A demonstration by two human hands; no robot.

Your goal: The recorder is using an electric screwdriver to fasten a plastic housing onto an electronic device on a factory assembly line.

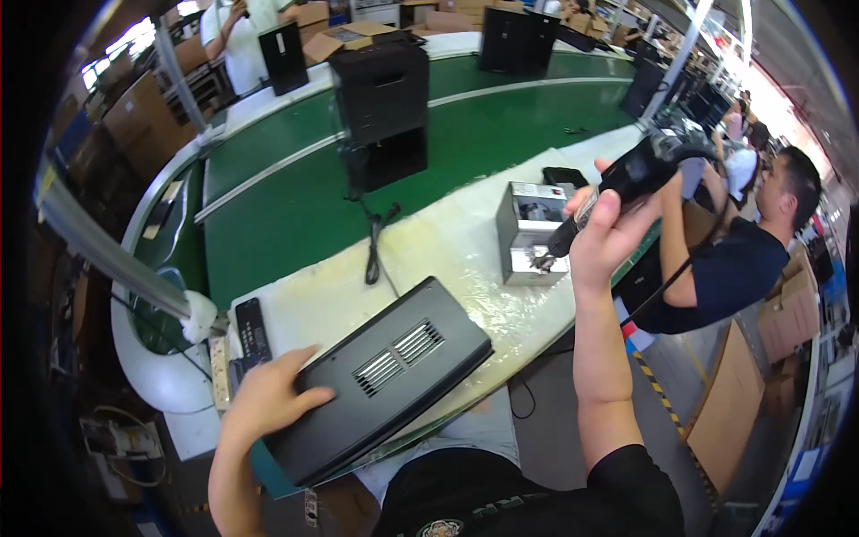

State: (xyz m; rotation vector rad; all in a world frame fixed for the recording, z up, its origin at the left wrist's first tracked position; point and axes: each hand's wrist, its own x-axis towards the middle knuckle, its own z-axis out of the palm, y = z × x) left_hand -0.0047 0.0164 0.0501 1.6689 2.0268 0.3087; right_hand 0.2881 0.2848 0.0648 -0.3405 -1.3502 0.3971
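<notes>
A black vented case (362,362) lies tilted across the near edge of the work table, two slotted grilles in its upper face. My left hand (273,394) grips its left end, thumb on top and the other fingers over the far edge. Raised at the right, my right hand (604,228) is closed around a black electric screwdriver (640,170), whose tip points down and left. Below that tip stands an open grey metal box (528,228) with small metal parts in its compartments. A black cable trails from the screwdriver's back end.
A green conveyor (501,107) curves behind the table (447,246), carrying a tall black cabinet (380,89) and its coiled power cord (374,251). A black remote-like bar (252,329) and a power strip (220,371) sit left, beside a metal post (116,242). A co-worker (738,259) works close at right.
</notes>
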